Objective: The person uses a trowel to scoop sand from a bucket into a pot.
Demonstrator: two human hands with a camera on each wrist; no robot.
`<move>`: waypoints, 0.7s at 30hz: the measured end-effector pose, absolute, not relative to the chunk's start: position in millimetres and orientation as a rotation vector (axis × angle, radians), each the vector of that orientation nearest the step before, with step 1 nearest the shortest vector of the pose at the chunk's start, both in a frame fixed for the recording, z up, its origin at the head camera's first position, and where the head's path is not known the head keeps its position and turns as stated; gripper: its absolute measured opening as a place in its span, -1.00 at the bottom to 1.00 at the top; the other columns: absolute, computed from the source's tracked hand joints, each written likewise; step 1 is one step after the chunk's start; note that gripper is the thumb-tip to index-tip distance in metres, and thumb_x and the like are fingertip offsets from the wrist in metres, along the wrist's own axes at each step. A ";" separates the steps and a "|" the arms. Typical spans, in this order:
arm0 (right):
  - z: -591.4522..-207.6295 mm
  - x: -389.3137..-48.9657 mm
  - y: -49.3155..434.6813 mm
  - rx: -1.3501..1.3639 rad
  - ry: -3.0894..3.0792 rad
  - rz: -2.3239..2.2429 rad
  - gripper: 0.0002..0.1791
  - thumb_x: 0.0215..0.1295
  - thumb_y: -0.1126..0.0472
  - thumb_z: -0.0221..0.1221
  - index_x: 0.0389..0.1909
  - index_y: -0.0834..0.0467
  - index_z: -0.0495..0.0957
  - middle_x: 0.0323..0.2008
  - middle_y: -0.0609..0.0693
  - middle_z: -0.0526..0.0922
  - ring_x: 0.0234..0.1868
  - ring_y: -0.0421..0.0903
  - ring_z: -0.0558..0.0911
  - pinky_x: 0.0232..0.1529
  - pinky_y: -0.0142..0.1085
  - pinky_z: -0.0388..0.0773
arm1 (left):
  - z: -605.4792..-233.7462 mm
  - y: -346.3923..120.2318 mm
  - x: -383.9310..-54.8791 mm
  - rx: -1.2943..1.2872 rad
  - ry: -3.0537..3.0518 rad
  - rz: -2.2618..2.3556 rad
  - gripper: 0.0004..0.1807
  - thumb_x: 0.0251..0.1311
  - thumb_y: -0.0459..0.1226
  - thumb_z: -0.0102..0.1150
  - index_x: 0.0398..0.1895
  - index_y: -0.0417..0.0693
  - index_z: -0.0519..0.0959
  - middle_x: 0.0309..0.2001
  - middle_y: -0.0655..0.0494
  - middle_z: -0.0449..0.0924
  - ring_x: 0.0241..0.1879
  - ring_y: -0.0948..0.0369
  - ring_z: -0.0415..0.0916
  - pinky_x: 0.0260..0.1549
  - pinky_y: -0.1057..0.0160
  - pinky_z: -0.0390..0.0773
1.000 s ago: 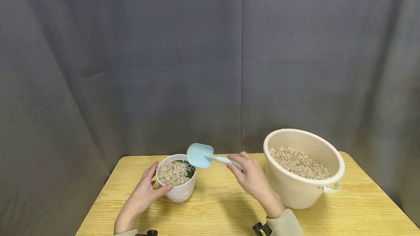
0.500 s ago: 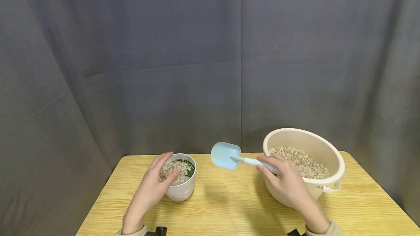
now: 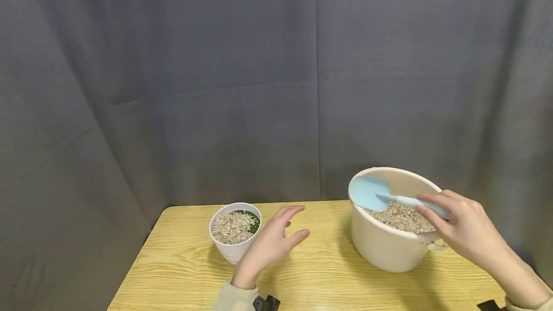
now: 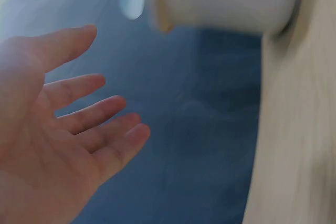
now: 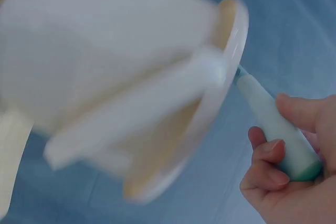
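My right hand [image 3: 468, 227] grips the handle of a light blue scoop [image 3: 369, 193], whose blade hangs over the near left part of the bucket's mouth. The cream bucket [image 3: 384, 248] is part filled with pale gravel [image 3: 403, 217]. In the right wrist view the fingers curl round the scoop handle [image 5: 275, 124] beside the bucket's rim. My left hand [image 3: 272, 241] is over the table between pot and bucket, fingers spread and holding nothing; the left wrist view shows the bare palm [image 4: 52, 145]. Left of it stands a white pot [image 3: 231, 252] with gravel and a dark green patch on top.
Both containers stand on a light wooden table [image 3: 173, 263]. A dark grey curtain [image 3: 242, 85] hangs close behind its back edge. The bucket's white carrying handle [image 5: 136, 103] lies down along its outer side.
The right hand has carried the scoop rightward from beside the pot to over the bucket. My left hand has let go of the pot and moved right.
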State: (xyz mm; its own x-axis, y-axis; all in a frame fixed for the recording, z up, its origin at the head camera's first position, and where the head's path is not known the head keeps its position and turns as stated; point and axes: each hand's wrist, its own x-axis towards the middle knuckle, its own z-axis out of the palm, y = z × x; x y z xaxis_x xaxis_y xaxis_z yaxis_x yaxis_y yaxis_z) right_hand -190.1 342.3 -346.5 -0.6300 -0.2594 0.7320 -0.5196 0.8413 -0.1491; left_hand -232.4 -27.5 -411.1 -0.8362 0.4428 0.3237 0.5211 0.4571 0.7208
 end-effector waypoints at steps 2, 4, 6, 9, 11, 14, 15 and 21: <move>-343.7 -191.0 357.2 0.526 -2.313 0.408 -0.73 0.00 0.33 0.45 -0.21 0.16 0.72 -0.41 -0.15 0.63 -0.50 -0.30 0.43 -0.53 -0.46 0.32 | -412.6 -8.0 -237.1 -0.911 -2.620 -1.348 -0.34 0.33 -0.01 0.18 0.43 -0.01 0.30 0.35 0.05 0.32 0.19 0.06 0.40 0.14 0.12 0.48; -341.4 -193.2 369.8 0.515 -2.353 0.390 -0.75 0.04 0.31 0.43 -0.21 0.19 0.71 -0.41 -0.12 0.63 -0.50 -0.29 0.43 -0.56 -0.42 0.34 | -413.9 10.1 -241.4 -0.941 -2.624 -1.383 -0.28 0.30 0.02 0.21 0.45 -0.02 0.27 0.36 0.04 0.30 0.19 0.05 0.40 0.15 0.15 0.47; -339.1 -196.7 379.9 0.502 -2.386 0.358 -0.76 0.06 0.29 0.43 -0.20 0.21 0.71 -0.41 -0.08 0.65 -0.49 -0.28 0.45 -0.56 -0.37 0.37 | -415.3 26.3 -246.0 -0.947 -2.634 -1.419 -0.19 0.25 0.08 0.24 0.48 0.00 0.21 0.39 0.05 0.26 0.20 0.06 0.39 0.15 0.18 0.46; -335.6 -203.2 394.3 0.483 -2.441 0.311 -0.77 0.08 0.28 0.42 -0.22 0.24 0.70 -0.42 -0.03 0.66 -0.50 -0.22 0.48 -0.58 -0.31 0.38 | -418.0 48.2 -252.4 -0.921 -2.647 -1.484 -0.06 0.16 0.15 0.28 0.52 0.06 0.12 0.42 0.08 0.19 0.22 0.06 0.36 0.16 0.18 0.46; -333.4 -208.5 402.4 0.478 -2.479 0.259 -0.78 0.08 0.29 0.41 -0.24 0.27 0.70 -0.44 -0.02 0.65 -0.52 -0.18 0.49 -0.58 -0.30 0.39 | -420.2 61.4 -256.9 -0.891 -2.662 -1.503 0.01 0.10 0.19 0.31 0.54 0.11 0.06 0.44 0.13 0.13 0.23 0.07 0.36 0.16 0.16 0.46; -330.4 -217.2 412.3 0.482 -2.564 0.225 -0.80 0.12 0.30 0.39 -0.27 0.32 0.68 -0.46 0.01 0.64 -0.52 -0.13 0.52 -0.60 -0.29 0.40 | -424.1 78.8 -261.8 -0.859 -2.678 -1.516 0.13 0.01 0.20 0.38 0.57 0.17 -0.03 0.46 0.14 0.08 0.29 0.09 0.30 0.20 0.10 0.42; -329.1 -220.1 414.3 0.486 -2.597 0.208 -0.80 0.13 0.29 0.38 -0.27 0.33 0.68 -0.45 0.02 0.64 -0.51 -0.11 0.54 -0.61 -0.26 0.44 | -425.2 84.0 -263.1 -0.847 -2.679 -1.520 0.16 -0.03 0.20 0.40 0.57 0.19 -0.05 0.46 0.13 0.08 0.31 0.11 0.28 0.21 0.09 0.41; -315.2 -235.5 421.9 0.553 -2.784 0.116 -0.92 0.19 0.27 0.33 -0.37 0.22 0.69 -0.48 -0.06 0.63 -0.49 -0.08 0.57 -0.56 -0.15 0.52 | -427.8 106.2 -267.4 -0.798 -2.569 -1.700 0.29 -0.17 0.09 0.56 0.58 0.26 -0.11 0.43 0.08 0.12 0.29 0.12 0.30 0.16 0.19 0.47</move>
